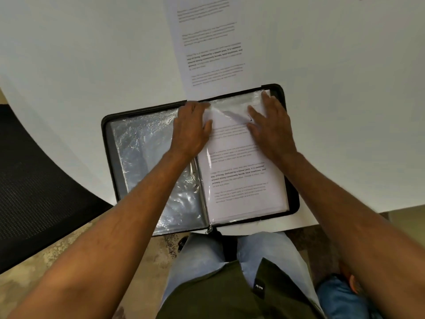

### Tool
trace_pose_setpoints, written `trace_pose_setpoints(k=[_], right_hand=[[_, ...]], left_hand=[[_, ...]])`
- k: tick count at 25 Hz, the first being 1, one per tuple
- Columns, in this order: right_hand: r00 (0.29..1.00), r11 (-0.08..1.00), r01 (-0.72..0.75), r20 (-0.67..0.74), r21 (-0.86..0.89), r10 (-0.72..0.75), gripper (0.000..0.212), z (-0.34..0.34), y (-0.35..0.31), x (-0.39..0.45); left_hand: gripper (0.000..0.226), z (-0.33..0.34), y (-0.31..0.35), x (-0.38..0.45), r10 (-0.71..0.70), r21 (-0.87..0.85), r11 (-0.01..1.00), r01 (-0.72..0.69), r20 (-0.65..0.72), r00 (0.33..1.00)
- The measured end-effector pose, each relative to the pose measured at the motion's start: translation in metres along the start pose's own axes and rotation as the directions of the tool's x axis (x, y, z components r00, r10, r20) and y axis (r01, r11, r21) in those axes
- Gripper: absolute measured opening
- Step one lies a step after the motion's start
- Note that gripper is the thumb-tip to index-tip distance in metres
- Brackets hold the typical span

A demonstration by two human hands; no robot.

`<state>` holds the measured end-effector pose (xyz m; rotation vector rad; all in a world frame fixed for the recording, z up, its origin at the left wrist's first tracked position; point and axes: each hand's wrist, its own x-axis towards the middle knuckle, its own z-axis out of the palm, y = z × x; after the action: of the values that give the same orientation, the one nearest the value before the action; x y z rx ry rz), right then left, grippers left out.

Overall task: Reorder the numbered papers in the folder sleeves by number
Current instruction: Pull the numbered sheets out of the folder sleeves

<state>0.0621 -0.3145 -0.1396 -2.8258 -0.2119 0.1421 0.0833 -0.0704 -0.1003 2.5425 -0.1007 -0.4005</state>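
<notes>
Both hands are working the top of the right-hand sleeve in the folder: left hand pinching the plastic mouth, right hand lying flat, fingers spread. Looks like a page is going in or out, can't tell which; a loose sheet is waiting on the tabletop at upper centre.

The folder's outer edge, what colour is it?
Black; the folder rim shows best in the head view.

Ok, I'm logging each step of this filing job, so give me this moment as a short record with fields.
folder: black zip folder open on the white table
left page: empty clear sleeve
right page: printed paper in a sleeve
left hand: at the sleeve's top edge, near the spine
right hand: flat on the sleeve's top
loose sheet: on the table beyond the folder
</notes>
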Motion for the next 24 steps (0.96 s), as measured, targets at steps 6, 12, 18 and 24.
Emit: trace_pose_setpoints(k=[6, 12, 18, 24], right_hand=[[0.996, 0.909, -0.088, 0.019, 0.407, 0.088, 0.05, -0.028, -0.009, -0.007], [0.887, 0.596, -0.441, 0.222, 0.671, 0.405, 0.062, -0.051, -0.014, -0.008], [0.861, 0.568, -0.482, 0.242, 0.667, 0.446, 0.041, -0.05, -0.009, -0.011], [0.849, 0.562, -0.496, 0.235, 0.662, 0.473, 0.029, -0.047, -0.004, -0.01]], left_hand=[[0.021, -0.001, 0.01, 0.039, 0.082, 0.121, 0.989, -0.089, 0.059, 0.995], [0.013, -0.006, 0.013, 0.049, 0.026, 0.111, 0.994, -0.025, -0.003, 1.0], [0.016, -0.006, 0.011, 0.06, 0.153, 0.058, 0.986, -0.156, 0.056, 0.987], [0.011, -0.012, 0.014, 0.055, 0.115, 0.028, 0.993, -0.116, 0.046, 0.992]])
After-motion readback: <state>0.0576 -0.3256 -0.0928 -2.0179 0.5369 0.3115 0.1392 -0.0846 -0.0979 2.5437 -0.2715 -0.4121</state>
